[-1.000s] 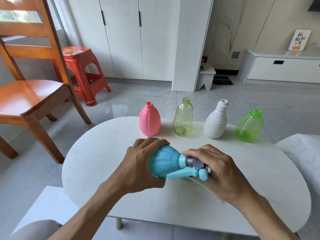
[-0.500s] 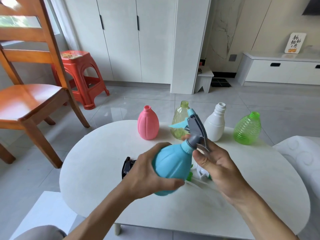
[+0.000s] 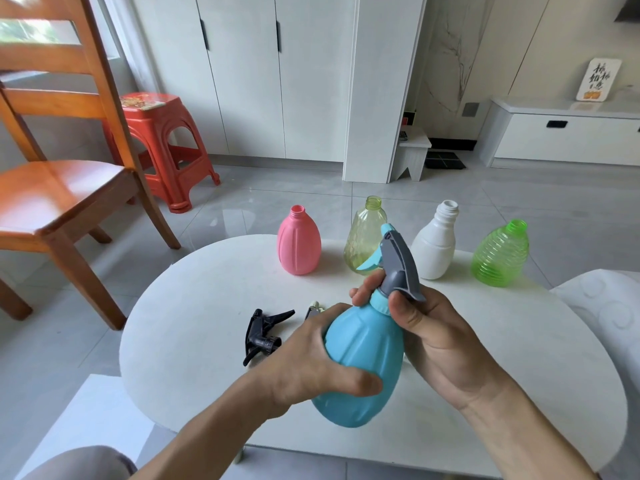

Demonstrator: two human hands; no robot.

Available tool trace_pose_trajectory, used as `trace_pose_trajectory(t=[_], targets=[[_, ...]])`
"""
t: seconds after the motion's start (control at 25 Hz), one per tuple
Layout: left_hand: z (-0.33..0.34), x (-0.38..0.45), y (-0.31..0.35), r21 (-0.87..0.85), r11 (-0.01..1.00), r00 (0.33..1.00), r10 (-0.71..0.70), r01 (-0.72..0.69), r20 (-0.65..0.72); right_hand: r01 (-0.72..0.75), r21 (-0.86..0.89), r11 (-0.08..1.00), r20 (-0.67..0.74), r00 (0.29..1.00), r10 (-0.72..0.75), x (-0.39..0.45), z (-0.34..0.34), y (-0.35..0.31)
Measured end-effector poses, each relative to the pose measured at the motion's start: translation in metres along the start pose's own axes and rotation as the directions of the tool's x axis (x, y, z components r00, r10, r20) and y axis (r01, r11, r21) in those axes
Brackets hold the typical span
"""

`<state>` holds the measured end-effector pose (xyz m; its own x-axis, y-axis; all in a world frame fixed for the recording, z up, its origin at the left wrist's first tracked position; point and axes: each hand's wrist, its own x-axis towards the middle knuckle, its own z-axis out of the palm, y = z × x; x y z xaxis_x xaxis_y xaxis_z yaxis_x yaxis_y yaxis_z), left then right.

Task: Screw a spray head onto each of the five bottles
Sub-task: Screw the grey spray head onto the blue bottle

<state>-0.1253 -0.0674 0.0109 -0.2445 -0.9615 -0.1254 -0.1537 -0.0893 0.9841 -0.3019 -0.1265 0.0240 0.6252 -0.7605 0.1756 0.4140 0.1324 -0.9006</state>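
One head on, four bottles to go

At centre frame our left hand (image 3: pixel 311 368) wraps the blue bottle (image 3: pixel 363 362), lifted and tilted above the table (image 3: pixel 180 327), while our right hand (image 3: pixel 436 334) pinches the collar under its grey spray head (image 3: pixel 398 268), which looks seated, perhaps wanting a last twist. Along the table's far edge the pink bottle (image 3: pixel 298 244), yellow bottle (image 3: pixel 363 237), white bottle (image 3: pixel 437 244) and green bottle (image 3: pixel 500 253) stand open-necked. Left of centre lies a black head (image 3: pixel 263 332); another head (image 3: pixel 313 308) peeks out behind our left hand. Further heads, if any, are hidden.
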Motion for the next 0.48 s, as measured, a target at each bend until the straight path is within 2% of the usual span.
trace_pose_trajectory(t=[0.2,0.48], targets=[[0.005,-0.001,-0.005,0.066,0.997,0.994,0.036,-0.030,-0.102,0.034,-0.106,0.994,-0.121,0.992,-0.047,-0.005,0.008,0.004],[0.002,0.001,-0.008,0.124,0.992,0.987,0.055,-0.037,-0.149,0.079,-0.173,0.982,-0.201,0.973,-0.113,-0.006,0.016,0.005]])
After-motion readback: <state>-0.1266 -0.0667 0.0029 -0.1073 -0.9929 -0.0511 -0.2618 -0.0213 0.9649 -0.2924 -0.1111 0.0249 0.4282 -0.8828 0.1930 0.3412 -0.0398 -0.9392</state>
